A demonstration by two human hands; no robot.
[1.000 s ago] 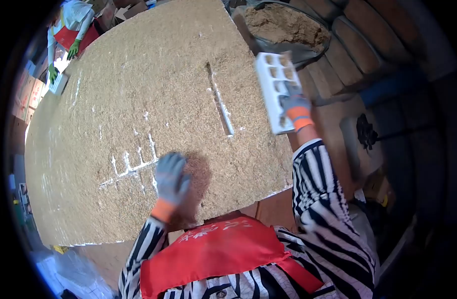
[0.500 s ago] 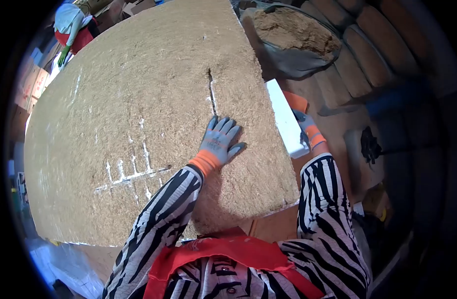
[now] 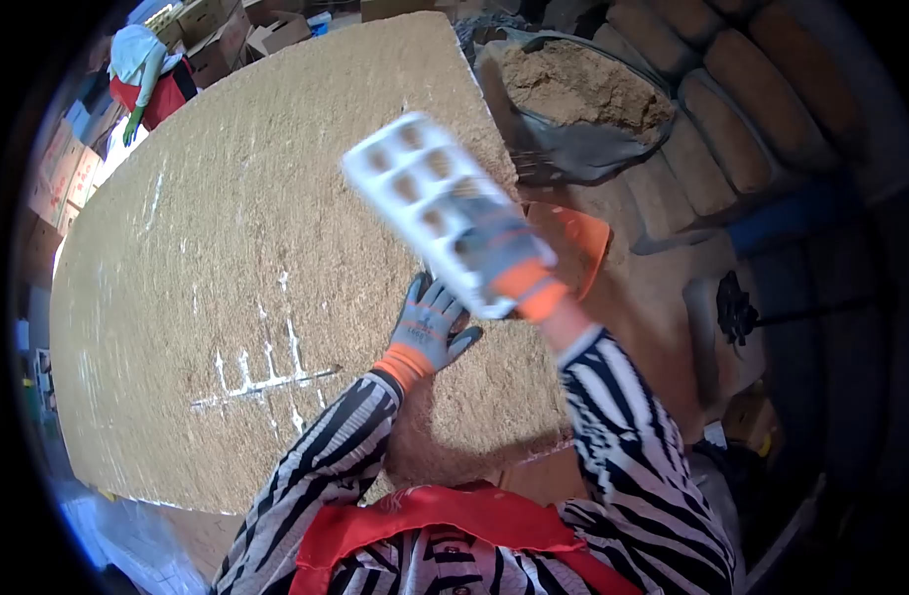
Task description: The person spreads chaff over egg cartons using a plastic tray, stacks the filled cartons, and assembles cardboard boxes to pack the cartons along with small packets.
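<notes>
A white tray with rows of square openings is raised above a broad bed of tan, sawdust-like material. My right hand, in a grey and orange glove and blurred by motion, grips the tray near its right end. My left hand, gloved alike, lies flat on the bed with its fingers spread. The tray's near end hangs close to its fingertips; I cannot tell whether they touch. Left of that hand, a white comb-like pattern of lines shows in the bed's surface.
A large bag of loose tan material stands beyond the right edge, near an orange scoop-like sheet. Stacked brown sacks line the right. Another person is at the far left, by cardboard boxes.
My right hand has swung the white tray from beside the right edge up and left over the bed, turning its openings into view. My left hand has stayed nearly in place.
</notes>
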